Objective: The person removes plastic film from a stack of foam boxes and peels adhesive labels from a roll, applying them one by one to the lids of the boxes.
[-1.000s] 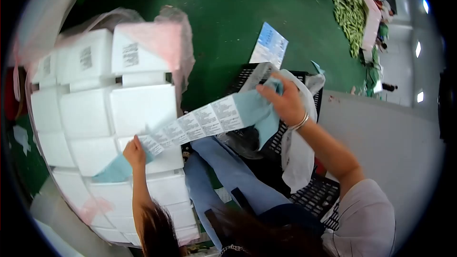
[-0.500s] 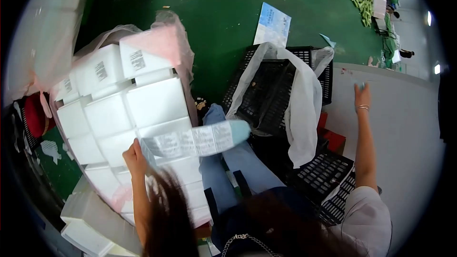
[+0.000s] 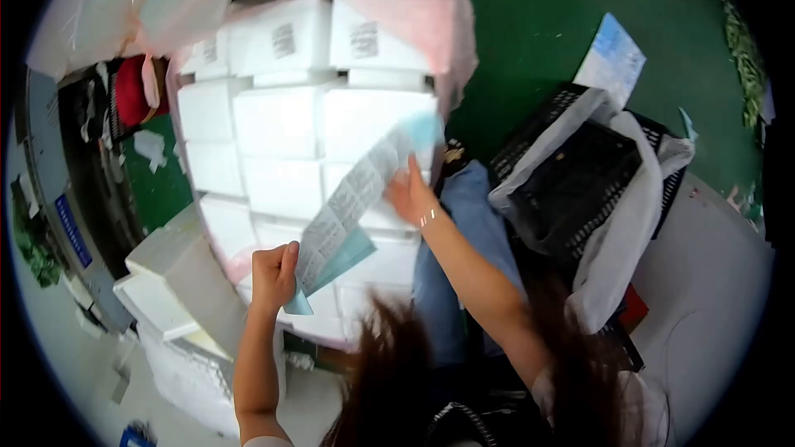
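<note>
My left hand (image 3: 275,275) is closed around the lower end of a long strip of printed labels (image 3: 352,194) with pale blue backing. The strip slants up and to the right across a stack of white foam boxes (image 3: 286,186), and a blue tail of it hangs by the left hand. Beside the strip's upper part is my right hand (image 3: 411,192), its thumb apart from its slightly bent fingers. Whether its fingertips touch the strip is blurred. Labels with dark print show on several boxes in the top row.
Pinkish clear plastic (image 3: 451,50) wraps the stack. To the right stands a black crate (image 3: 530,128) with a white plastic liner (image 3: 625,240). A blue-and-white printed sheet (image 3: 613,58) lies behind it. Another foam box (image 3: 186,273) sits at the lower left. The floor (image 3: 530,8) is green.
My right hand has come from above the grey surface on the right to beside the strip. The strip now slants upward instead of stretching sideways. The view has turned left.
</note>
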`<state>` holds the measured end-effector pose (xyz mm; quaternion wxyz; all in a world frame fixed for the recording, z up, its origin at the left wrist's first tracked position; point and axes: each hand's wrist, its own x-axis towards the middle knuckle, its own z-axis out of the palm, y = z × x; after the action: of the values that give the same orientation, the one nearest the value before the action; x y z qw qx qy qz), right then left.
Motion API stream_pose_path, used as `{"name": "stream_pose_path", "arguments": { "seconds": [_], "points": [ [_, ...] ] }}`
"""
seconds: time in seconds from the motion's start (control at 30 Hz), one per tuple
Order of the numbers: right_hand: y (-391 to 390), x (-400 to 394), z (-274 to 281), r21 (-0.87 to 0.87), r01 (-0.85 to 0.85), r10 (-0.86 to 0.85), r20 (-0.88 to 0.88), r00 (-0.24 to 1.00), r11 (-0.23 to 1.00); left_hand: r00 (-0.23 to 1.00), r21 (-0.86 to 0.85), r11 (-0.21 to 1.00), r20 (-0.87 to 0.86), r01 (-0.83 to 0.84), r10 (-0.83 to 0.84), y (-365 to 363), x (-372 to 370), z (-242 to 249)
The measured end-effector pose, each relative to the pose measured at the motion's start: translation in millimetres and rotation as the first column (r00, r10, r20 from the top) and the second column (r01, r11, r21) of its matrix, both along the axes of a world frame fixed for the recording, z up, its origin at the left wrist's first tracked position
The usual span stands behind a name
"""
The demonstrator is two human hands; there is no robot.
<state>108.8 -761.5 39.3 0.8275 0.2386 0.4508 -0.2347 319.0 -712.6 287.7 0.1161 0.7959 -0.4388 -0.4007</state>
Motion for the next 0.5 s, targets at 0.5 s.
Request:
{"name": "stream_pose_path", "arguments": {
  "seconds": [0.5],
  "points": [
    [18, 46, 20, -0.406, -0.902, 0.923, -0.272, 0.272, 0.146, 0.986, 0.164, 0.98, -0.102, -0.117, 0.135, 78, 19, -18]
  ]
}}
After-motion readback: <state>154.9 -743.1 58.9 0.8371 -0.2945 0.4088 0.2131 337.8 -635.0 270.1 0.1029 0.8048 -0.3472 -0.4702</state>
